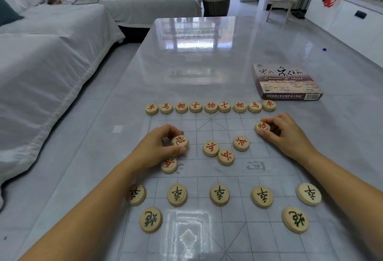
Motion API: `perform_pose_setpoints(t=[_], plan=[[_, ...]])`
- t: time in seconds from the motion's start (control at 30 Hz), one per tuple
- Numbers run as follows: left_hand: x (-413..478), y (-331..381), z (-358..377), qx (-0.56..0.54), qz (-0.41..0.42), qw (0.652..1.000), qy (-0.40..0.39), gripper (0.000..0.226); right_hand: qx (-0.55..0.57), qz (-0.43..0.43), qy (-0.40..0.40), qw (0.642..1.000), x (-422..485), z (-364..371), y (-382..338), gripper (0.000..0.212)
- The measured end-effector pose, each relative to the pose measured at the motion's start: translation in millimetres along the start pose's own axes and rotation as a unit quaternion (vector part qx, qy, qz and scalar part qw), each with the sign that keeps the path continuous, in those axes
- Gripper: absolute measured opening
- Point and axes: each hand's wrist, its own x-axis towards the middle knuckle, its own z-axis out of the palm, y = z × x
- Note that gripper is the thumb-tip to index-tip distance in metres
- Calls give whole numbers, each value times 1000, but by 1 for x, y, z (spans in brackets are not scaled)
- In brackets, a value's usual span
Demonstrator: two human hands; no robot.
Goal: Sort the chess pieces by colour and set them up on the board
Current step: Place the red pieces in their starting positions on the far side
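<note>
hands work in parallel on the far, red half of the board (269, 152), a clear sheet printed with a grid lying on the table (196, 53). left hand (157, 146) pinches a red cannon piece (179, 142) between thumb and fingers near the board's left edge; right hand (284, 134) pinches the other red cannon (262, 127) near the right edge, so both look headed for the mirrored cannon points. red back row (210, 106), nine discs, sits edge to edge along the far edge of the board, already ordered. four red soldiers (225, 157) are visible, loose and off the crossings around the river line, one just below the left hand, so that rank seems not yet placed. on the near half, five green soldiers (219, 194) stand spaced in a row with two green cannons (295, 219) behind them toward the near corners. chess box (287, 82) rests beyond the board's far right corner, out of the way.
</note>
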Motion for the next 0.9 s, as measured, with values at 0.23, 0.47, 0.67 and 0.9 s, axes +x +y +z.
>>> perform_pose_setpoints(t=[0.23,0.47,0.67,0.9], plan=[[3,-21,-34,119,-58,966,222,34,4,-4,11,1000,0,2,2,39],[19,-29,-17,196,-31,956,216,44,4,-13,15,1000,0,3,3,40],[15,-35,-21,182,-14,966,184,50,3,-18,14,1000,-1,3,3,40],[23,-29,-16,199,-36,956,210,45,2,-15,11,1000,0,4,3,40]])
